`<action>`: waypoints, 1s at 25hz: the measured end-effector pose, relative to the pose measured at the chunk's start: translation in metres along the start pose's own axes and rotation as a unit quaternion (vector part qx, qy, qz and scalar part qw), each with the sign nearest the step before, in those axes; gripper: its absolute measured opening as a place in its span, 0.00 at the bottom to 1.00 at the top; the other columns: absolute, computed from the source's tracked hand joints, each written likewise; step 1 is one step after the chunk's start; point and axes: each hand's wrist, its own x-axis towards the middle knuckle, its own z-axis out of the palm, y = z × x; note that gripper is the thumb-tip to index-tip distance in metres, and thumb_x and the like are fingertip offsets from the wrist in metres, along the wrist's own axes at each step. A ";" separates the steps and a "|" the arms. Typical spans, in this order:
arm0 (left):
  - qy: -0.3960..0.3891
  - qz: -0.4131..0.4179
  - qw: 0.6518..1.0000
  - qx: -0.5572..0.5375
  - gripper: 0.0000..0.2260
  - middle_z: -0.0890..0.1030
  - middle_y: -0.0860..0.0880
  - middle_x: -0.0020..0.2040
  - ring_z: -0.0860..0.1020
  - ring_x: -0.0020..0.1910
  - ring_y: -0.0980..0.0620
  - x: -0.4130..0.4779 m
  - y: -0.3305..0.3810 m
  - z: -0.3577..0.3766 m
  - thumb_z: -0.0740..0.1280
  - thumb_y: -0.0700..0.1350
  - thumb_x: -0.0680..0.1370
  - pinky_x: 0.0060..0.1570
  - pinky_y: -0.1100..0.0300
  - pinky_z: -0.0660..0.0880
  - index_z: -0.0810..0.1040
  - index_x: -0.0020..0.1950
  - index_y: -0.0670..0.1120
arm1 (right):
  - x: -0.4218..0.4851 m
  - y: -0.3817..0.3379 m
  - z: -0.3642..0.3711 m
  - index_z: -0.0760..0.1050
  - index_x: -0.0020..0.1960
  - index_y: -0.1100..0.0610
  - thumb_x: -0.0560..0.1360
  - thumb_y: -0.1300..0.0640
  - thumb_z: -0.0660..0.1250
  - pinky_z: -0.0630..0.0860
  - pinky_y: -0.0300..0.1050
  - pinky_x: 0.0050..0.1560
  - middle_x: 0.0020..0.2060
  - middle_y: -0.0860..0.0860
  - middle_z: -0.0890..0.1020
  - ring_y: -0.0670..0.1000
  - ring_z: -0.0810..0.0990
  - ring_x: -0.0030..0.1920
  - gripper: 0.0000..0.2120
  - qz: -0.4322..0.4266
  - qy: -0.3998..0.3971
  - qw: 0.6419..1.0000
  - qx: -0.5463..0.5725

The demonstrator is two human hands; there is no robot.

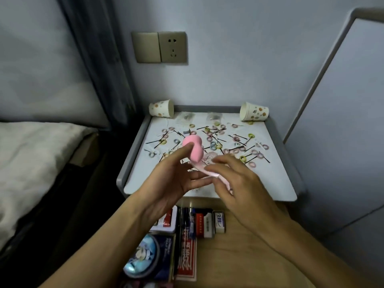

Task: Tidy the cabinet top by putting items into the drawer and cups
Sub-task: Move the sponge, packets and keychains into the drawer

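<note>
Left hand [176, 173] open, palm up, fingers spread, index fingertip touching a pink gourd-shaped sponge [192, 149] above the desk [270, 179]; cannot tell if sponge is actually gripped or just resting against the fingers; right hand [234, 179] fingers loosely curled, apart, hovering over a pale pink strip-like item [212, 173] that lies across the left fingers; blurred, cannot tell what it is; both hands over the near edge of the desk; desk top strewn with small coloured hair rings [251, 135] and black bobby pins [154, 141], scattered across most of the surface; two clear small bags [214, 117] near the back; two dotted paper cups, both tipped on their sides at the back corners, left cup [161, 108] mouth facing right, right cup [254, 111] mouth facing left; drawer [239, 256] open below the near edge, wooden floor visible, holding boxes [204, 224] and a round blue tin [142, 255] on its left side; wall socket [172, 47] above; bed [41, 154] at left.
</note>
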 end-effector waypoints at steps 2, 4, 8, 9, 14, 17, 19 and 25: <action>0.012 0.009 1.000 0.019 0.18 0.78 0.34 0.61 0.79 0.54 0.39 0.003 0.000 -0.008 0.65 0.48 0.80 0.61 0.38 0.74 0.75 0.67 0.41 | 0.000 -0.001 0.011 0.77 0.66 0.49 0.79 0.48 0.62 0.68 0.41 0.67 0.71 0.48 0.67 0.45 0.63 0.72 0.17 0.028 -0.041 0.997 0.053; 0.029 0.016 0.999 0.039 0.17 0.79 0.38 0.60 0.79 0.52 0.40 0.006 0.001 -0.013 0.66 0.48 0.79 0.59 0.41 0.77 0.77 0.64 0.41 | 0.006 0.000 0.014 0.78 0.64 0.45 0.80 0.45 0.59 0.67 0.42 0.67 0.73 0.46 0.64 0.38 0.60 0.72 0.16 0.076 -0.053 0.990 0.106; 0.028 0.016 0.997 0.076 0.16 0.81 0.38 0.59 0.81 0.54 0.39 0.010 0.001 -0.021 0.64 0.48 0.80 0.57 0.45 0.79 0.78 0.63 0.40 | 0.021 0.008 0.014 0.82 0.54 0.50 0.77 0.63 0.67 0.82 0.42 0.42 0.63 0.48 0.76 0.38 0.79 0.55 0.12 0.202 -0.022 0.931 0.304; 0.025 0.018 0.995 0.093 0.16 0.82 0.39 0.58 0.81 0.54 0.40 0.009 0.001 -0.022 0.64 0.48 0.80 0.56 0.46 0.79 0.78 0.63 0.40 | 0.023 0.010 0.013 0.82 0.53 0.51 0.75 0.65 0.69 0.82 0.42 0.43 0.59 0.49 0.80 0.43 0.82 0.53 0.12 0.228 -0.028 0.914 0.335; 0.081 0.058 0.950 0.296 0.15 0.85 0.49 0.52 0.83 0.53 0.48 0.008 -0.002 -0.026 0.68 0.51 0.78 0.56 0.52 0.78 0.77 0.59 0.42 | 0.024 0.017 0.005 0.80 0.57 0.52 0.74 0.67 0.69 0.81 0.40 0.43 0.54 0.51 0.84 0.49 0.85 0.47 0.16 0.327 -0.054 0.842 0.426; 0.129 0.162 0.899 0.385 0.12 0.84 0.51 0.50 0.82 0.48 0.56 0.008 0.005 -0.028 0.71 0.49 0.75 0.46 0.65 0.76 0.76 0.56 0.47 | 0.023 0.021 0.001 0.77 0.59 0.49 0.78 0.66 0.63 0.79 0.38 0.39 0.58 0.49 0.81 0.46 0.85 0.46 0.16 0.344 -0.011 0.850 0.399; 0.114 0.199 0.876 0.424 0.12 0.83 0.51 0.51 0.82 0.48 0.54 0.007 0.008 -0.029 0.73 0.45 0.75 0.44 0.64 0.78 0.75 0.56 0.47 | 0.021 0.023 0.000 0.76 0.60 0.47 0.79 0.66 0.61 0.80 0.41 0.39 0.59 0.49 0.80 0.48 0.85 0.46 0.17 0.334 -0.039 0.855 0.396; -0.001 0.203 0.772 0.602 0.15 0.81 0.59 0.51 0.80 0.46 0.60 0.007 0.002 -0.035 0.76 0.42 0.71 0.45 0.63 0.78 0.77 0.54 0.54 | 0.021 0.012 0.000 0.79 0.56 0.47 0.78 0.67 0.56 0.78 0.39 0.42 0.47 0.46 0.84 0.43 0.84 0.41 0.21 0.322 -0.131 0.860 0.373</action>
